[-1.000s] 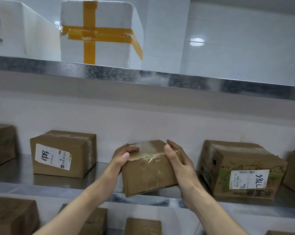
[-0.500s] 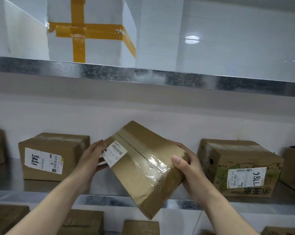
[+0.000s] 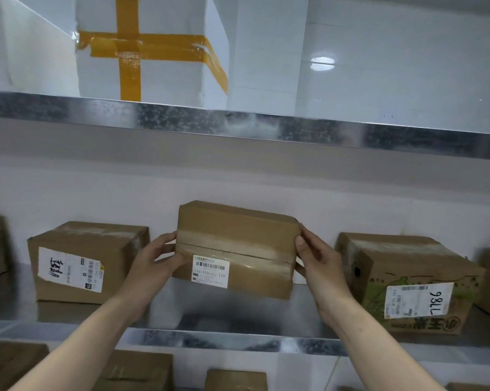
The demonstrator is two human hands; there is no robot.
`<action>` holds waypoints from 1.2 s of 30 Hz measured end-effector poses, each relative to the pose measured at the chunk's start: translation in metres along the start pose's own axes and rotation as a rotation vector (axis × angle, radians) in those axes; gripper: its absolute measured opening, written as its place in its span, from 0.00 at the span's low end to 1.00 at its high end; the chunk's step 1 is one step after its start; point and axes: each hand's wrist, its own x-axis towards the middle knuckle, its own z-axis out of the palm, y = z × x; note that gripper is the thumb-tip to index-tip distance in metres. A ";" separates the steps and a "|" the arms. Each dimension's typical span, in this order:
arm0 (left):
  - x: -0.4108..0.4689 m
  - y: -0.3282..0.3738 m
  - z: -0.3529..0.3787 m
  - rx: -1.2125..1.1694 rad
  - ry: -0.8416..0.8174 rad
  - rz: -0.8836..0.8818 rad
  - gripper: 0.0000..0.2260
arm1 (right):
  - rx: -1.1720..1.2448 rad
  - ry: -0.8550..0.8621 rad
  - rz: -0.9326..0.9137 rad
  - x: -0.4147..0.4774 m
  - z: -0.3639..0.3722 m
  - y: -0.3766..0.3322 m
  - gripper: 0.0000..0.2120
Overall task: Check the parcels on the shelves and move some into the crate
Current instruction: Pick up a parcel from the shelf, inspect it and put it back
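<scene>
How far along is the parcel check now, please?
Done: nothing visibly moved; no crate is in view. In hand: left hand and right hand grip the small brown cardboard parcel, white barcode label facing the camera. To do: the brown cardboard box with a handwritten label, the printed cardboard box marked 98LL and the white foam box with yellow tape sit on shelves.

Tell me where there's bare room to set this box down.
Widest patch: bare steel of the middle shelf under the held box, between the handwritten-label box to its left and the 98LL box to its right. The upper shelf looks free right of the taped white box, though its surface is hidden. Boxes crowd the row below.
</scene>
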 end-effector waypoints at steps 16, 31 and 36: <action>-0.011 -0.020 0.014 0.024 -0.098 -0.172 0.03 | -0.071 -0.091 0.190 -0.018 0.006 0.032 0.14; 0.008 0.024 0.007 0.093 0.072 0.216 0.16 | -0.198 -0.018 0.043 -0.012 0.001 -0.010 0.22; 0.020 0.059 0.044 0.092 0.036 0.312 0.16 | -0.199 0.004 -0.040 0.000 -0.015 -0.046 0.19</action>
